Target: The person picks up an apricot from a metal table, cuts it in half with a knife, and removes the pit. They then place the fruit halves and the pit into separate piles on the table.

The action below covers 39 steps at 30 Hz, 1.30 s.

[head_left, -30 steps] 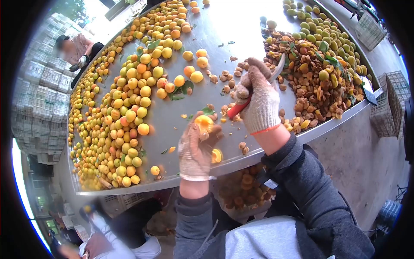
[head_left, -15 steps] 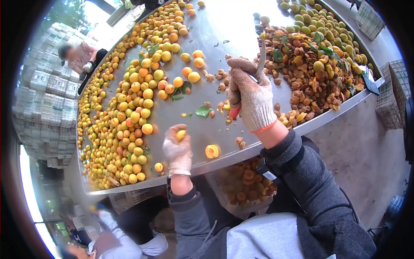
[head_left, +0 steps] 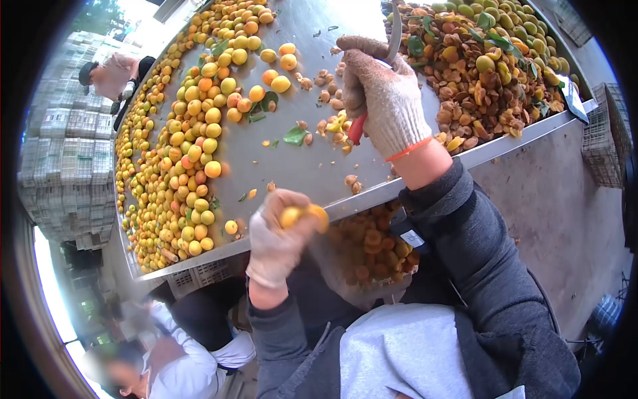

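My gloved left hand (head_left: 278, 234) is closed around yellow apricot pieces (head_left: 304, 217) just in front of the table's near edge; motion blurs its fingers. Higher up, over the metal table (head_left: 266, 163), my gloved right hand (head_left: 389, 100) grips a knife (head_left: 357, 129). The red handle shows below the fist, and the curved blade points up past the thumb. Several apricot pits (head_left: 335, 100) and a green leaf (head_left: 295, 135) lie to the left of the right hand. Below the table edge, a container holds apricot halves (head_left: 372, 247), partly hidden by my arms.
Whole apricots (head_left: 193, 153) cover the table's left side. At the right lies a heap of pits and scraps (head_left: 475, 90), with greener fruit (head_left: 531, 30) behind. One person (head_left: 109, 76) stands at the far left, another (head_left: 179, 362) sits at lower left. Crates (head_left: 605, 136) stand at right.
The cut apricot that lay near the table edge is gone from there, and my left hand now holds more than one piece. That hand moved toward me. My right hand still grips the knife.
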### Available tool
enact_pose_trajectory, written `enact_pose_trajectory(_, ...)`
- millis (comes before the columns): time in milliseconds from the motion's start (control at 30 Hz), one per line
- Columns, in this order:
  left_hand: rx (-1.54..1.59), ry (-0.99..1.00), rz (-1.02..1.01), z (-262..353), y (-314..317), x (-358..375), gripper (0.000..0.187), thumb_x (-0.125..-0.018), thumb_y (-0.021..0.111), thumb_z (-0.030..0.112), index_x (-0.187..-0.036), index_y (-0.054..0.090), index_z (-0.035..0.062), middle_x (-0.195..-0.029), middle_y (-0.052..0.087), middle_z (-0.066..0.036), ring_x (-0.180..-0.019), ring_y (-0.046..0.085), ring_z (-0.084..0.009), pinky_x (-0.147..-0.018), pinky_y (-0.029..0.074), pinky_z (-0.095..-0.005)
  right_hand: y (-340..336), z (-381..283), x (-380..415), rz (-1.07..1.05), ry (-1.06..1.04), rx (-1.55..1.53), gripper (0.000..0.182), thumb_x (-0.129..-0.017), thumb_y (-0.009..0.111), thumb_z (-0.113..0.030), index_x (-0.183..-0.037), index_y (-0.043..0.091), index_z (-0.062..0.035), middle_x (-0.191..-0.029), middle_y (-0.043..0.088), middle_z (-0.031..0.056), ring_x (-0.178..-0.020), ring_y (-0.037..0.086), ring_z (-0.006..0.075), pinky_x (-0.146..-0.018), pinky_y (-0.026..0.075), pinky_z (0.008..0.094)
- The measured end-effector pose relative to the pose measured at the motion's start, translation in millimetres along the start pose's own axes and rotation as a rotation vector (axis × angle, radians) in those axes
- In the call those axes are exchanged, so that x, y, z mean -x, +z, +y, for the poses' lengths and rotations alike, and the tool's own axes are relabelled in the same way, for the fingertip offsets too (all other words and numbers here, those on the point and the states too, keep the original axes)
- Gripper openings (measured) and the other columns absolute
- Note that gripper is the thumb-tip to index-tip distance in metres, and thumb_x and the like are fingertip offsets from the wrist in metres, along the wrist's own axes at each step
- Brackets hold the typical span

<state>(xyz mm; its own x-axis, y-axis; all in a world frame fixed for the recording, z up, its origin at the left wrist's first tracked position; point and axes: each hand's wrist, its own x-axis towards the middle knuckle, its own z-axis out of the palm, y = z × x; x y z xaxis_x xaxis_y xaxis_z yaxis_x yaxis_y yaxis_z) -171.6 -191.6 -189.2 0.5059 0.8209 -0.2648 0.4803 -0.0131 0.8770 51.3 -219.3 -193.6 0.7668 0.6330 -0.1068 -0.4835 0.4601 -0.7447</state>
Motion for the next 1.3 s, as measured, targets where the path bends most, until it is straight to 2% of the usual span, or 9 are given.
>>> enact_pose_trajectory(167, -0.107, 0.321, -0.178, -18, -1, 24, 0.041, -0.072, 0.073, -0.002, -0.110, 0.063, 0.0048, -0.109, 0.060, -0.003, -0.098, 0.058, -0.0126, -0.088, 0.047, -0.0269, -1, 2, 3, -0.024, -0.008, 0.045, 0.022, -0.092, 0.060, -0.011, -0.111, 0.063, 0.0001, -0.062, 0.053, 0.0003, -0.045, 0.045, 0.0076, -0.039, 0.035, 0.0207)
enact_pose_trajectory(300, 0.371, -0.004, 0.491, -65, -63, -19, 0.039, -0.080, 0.070, -0.003, -0.118, 0.059, -0.0025, -0.111, 0.060, -0.008, -0.099, 0.058, -0.0139, -0.087, 0.048, -0.0247, -10, -3, -9, -0.142, 0.006, -0.114, 0.028, -0.094, 0.059, -0.015, -0.118, 0.056, -0.0005, -0.066, 0.047, -0.0009, -0.047, 0.042, 0.0070, -0.039, 0.034, 0.0200)
enact_pose_trajectory(433, 0.389, 0.078, 0.786, -102, -130, -83, 0.029, -0.087, 0.061, -0.004, -0.115, 0.059, -0.0084, -0.102, 0.062, -0.009, -0.089, 0.059, -0.0125, -0.080, 0.049, -0.0207, -7, -6, -18, 0.009, 0.293, -0.482, 0.027, -0.090, 0.061, -0.020, -0.112, 0.059, -0.0049, -0.063, 0.051, -0.0007, -0.046, 0.043, 0.0074, -0.040, 0.034, 0.0186)
enact_pose_trajectory(567, 0.004, -0.200, 0.666, -123, -159, -158, 0.021, -0.090, 0.064, 0.014, -0.103, 0.062, -0.0032, -0.085, 0.065, -0.003, -0.071, 0.055, -0.0086, -0.065, 0.045, -0.0197, 10, 10, 19, -0.283, 0.488, 0.227, 0.029, -0.089, 0.062, -0.022, -0.110, 0.060, -0.0021, -0.061, 0.050, -0.0023, -0.041, 0.039, 0.0061, -0.037, 0.030, 0.0198)
enact_pose_trajectory(767, -0.498, -0.109, 0.626, -137, -137, -198, 0.026, -0.088, 0.069, 0.021, -0.099, 0.064, -0.0016, -0.083, 0.068, -0.007, -0.068, 0.060, -0.0150, -0.065, 0.050, -0.0285, 8, 1, 8, -0.152, 0.266, 0.280, 0.026, -0.088, 0.063, -0.015, -0.109, 0.063, -0.0012, -0.058, 0.049, -0.0021, -0.042, 0.041, 0.0057, -0.039, 0.031, 0.0209)
enact_pose_trajectory(967, 0.719, 0.045, -0.087, -73, -101, -120, 0.049, -0.094, 0.061, 0.027, -0.134, 0.045, 0.0032, -0.115, 0.059, -0.014, -0.087, 0.064, -0.0217, -0.069, 0.056, -0.0300, 21, 4, 25, -0.321, 0.345, 0.624, 0.021, -0.087, 0.063, -0.016, -0.104, 0.068, -0.0058, -0.073, 0.060, 0.0017, -0.050, 0.049, 0.0067, -0.045, 0.040, 0.0236)
enact_pose_trajectory(1033, 0.822, 0.127, -0.126, -41, -81, -92, 0.049, -0.094, 0.061, 0.021, -0.136, 0.042, 0.0039, -0.120, 0.057, -0.016, -0.093, 0.065, -0.0246, -0.073, 0.057, -0.0324, 5, 50, 22, -0.489, -0.125, 0.714, 0.012, -0.087, 0.061, -0.007, -0.098, 0.068, -0.0049, -0.072, 0.058, -0.0036, -0.059, 0.050, 0.0039, -0.052, 0.043, 0.0211)
enact_pose_trajectory(1100, 1.011, 0.258, -0.218, -24, -64, -76, 0.048, -0.094, 0.061, 0.015, -0.137, 0.042, 0.0039, -0.123, 0.056, -0.017, -0.102, 0.063, -0.0277, -0.083, 0.057, -0.0356, 29, 13, 38, -0.482, 0.269, 0.839, 0.014, -0.086, 0.061, -0.004, -0.098, 0.067, -0.0031, -0.080, 0.062, -0.0010, -0.074, 0.057, 0.0074, -0.069, 0.049, 0.0248)
enact_pose_trajectory(1300, 1.101, 0.277, -0.147, -29, -27, -72, 0.053, -0.090, 0.066, 0.017, -0.137, 0.044, 0.0083, -0.130, 0.052, -0.015, -0.114, 0.056, -0.0281, -0.097, 0.050, -0.0402, 15, 46, 43, -0.673, 0.027, 0.957, 0.018, -0.084, 0.060, -0.004, -0.100, 0.067, -0.0025, -0.086, 0.065, 0.0043, -0.083, 0.059, 0.0097, -0.078, 0.050, 0.0269)
